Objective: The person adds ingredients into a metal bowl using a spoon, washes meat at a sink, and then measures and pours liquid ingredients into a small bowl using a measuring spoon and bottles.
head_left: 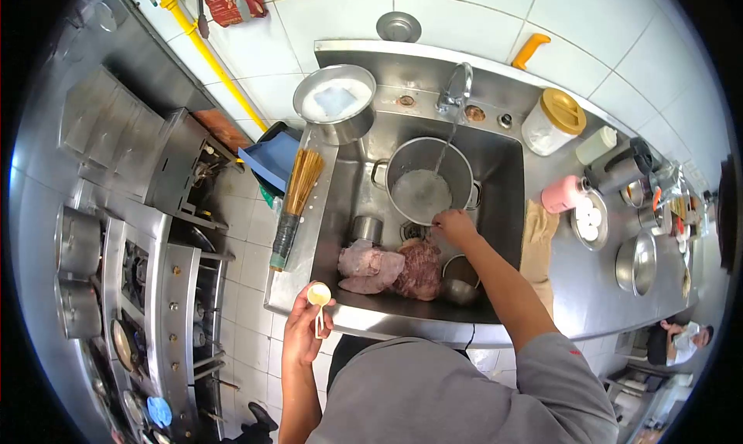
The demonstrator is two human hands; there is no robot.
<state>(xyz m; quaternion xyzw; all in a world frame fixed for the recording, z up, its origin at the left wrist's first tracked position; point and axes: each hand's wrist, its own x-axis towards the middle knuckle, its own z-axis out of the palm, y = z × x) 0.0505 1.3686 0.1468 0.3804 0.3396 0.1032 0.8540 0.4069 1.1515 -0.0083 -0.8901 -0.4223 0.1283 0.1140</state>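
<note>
My left hand (302, 336) grips a small pale measuring scoop (319, 295) by its handle, in front of the sink's near edge. Something light yellowish shows in its bowl. My right hand (455, 226) is closed on the near rim of a large metal pot (396, 159) in the sink (340, 204). From the faucet (462, 84) a stream of water runs into the pot, which holds cloudy water. Close to the pot's near side lie large pieces of raw meat (414, 270), with a small metal pot (462, 289) to their right and a metal cup (367, 228) behind.
A pot of white contents (334, 100) and a bundle of thin sticks (303, 181) stand left of the sink. To the right are a brown cloth (538, 247), a yellow-lidded jar (549, 123), a pink bottle (563, 194) and a bowl of eggs (590, 223). A stove (174, 312) is farther left.
</note>
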